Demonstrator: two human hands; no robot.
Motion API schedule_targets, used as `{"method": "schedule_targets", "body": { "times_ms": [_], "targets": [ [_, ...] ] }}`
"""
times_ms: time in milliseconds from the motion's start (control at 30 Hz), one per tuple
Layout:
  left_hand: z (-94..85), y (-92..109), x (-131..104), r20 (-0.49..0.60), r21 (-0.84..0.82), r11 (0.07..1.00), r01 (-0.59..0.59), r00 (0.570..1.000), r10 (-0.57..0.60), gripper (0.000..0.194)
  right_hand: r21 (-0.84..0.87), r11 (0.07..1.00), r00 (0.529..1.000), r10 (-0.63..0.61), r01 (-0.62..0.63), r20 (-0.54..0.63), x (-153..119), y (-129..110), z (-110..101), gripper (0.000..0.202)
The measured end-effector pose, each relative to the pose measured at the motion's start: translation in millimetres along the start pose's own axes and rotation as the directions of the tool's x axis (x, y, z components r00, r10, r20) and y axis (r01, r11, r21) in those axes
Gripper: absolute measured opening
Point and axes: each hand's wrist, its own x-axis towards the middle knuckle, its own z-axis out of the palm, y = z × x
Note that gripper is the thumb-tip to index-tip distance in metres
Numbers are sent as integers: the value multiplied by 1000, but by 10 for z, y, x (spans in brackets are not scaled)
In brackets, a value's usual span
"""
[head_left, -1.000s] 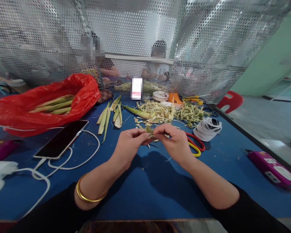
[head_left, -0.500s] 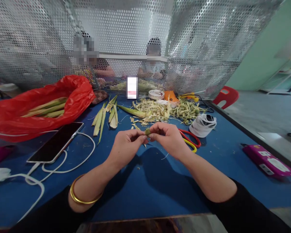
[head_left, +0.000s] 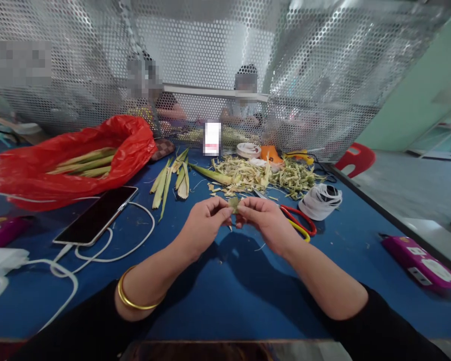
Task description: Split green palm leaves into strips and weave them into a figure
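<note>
Pinching a small, flat, dull-green leaf-like piece (head_left: 234, 202) by its opposite edges, the left hand (head_left: 206, 220) and the right hand (head_left: 263, 220) are closed on it with thumbs and fingertips, presumably so that it is kept steady and in plain sight above the blue tabletop (head_left: 248, 306). With that piece taken as the clock's centre, at four o'clock scissors with red and yellow looped handles (head_left: 311, 226) are laid just beside the right hand, seemingly for easy reach. At three, a white ribbon reel (head_left: 318, 205) is stood beyond them. At twelve, a heap of pale and green plant shreds (head_left: 244, 173) is gathered, likely so that the fingers are not hampered. At ten, long yellowish-green strips (head_left: 159, 190) are spread; farther out, a crumpled red plastic bag (head_left: 90, 188) is opened wide, probably for access to similar strips (head_left: 88, 161).
</note>
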Motion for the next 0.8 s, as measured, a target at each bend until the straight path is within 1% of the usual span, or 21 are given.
{"method": "schedule_targets", "body": {
  "times_ms": [33,67,100,133,167,200,233,267,333,433,567,633,700,800],
  "targets": [
    [2,-2,4,-15,-68,997,45,999,-46,15,-117,988,994,-103,97,-47,-1,8,1,15],
    [4,-2,5,-23,-127,989,81,996,-85,16,-251,946,972,-227,205,-64,-3,15,1,15],
    [6,-2,5,-22,-176,978,110,993,-115,17,-380,872,936,-350,309,-44,-8,20,-1,16],
    [6,0,3,-15,-218,967,130,990,-137,18,-482,781,893,-451,397,5,-13,23,-4,16],
    [6,2,1,-7,-250,957,147,988,-154,18,-552,693,852,-519,464,65,-20,24,-7,12],
    [6,4,-2,1,-276,947,164,985,-170,18,-593,623,820,-561,509,114,-26,24,-11,7],
    [5,5,-4,9,-297,938,181,982,-187,18,-615,579,797,-588,535,140,-32,23,-14,6],
    [3,5,-5,18,-315,928,199,979,-204,17,-626,553,780,-607,550,149,-35,23,-18,8],
    [-6,0,-5,37,-341,913,224,974,-225,16,-631,537,764,-629,560,144,-38,23,-26,11],
    [-26,-18,0,66,-365,902,229,973,-220,14,-629,528,751,-646,571,138,-36,20,-42,13],
    [-45,-43,2,57,-394,887,242,969,-239,12,-646,511,740,-660,568,129,-41,9,-51,11],
    [-39,-47,-2,58,-408,878,248,967,-246,12,-641,528,752,-649,557,118,-47,6,-41,9],
    [-21,-41,-8,43,-398,887,234,971,-237,12,-624,575,776,-626,530,82,-52,6,-26,8],
    [10,-10,-22,-31,-319,935,156,984,-175,11,-578,686,840,-542,442,-1,-53,1,-15,8]
  ]
}}
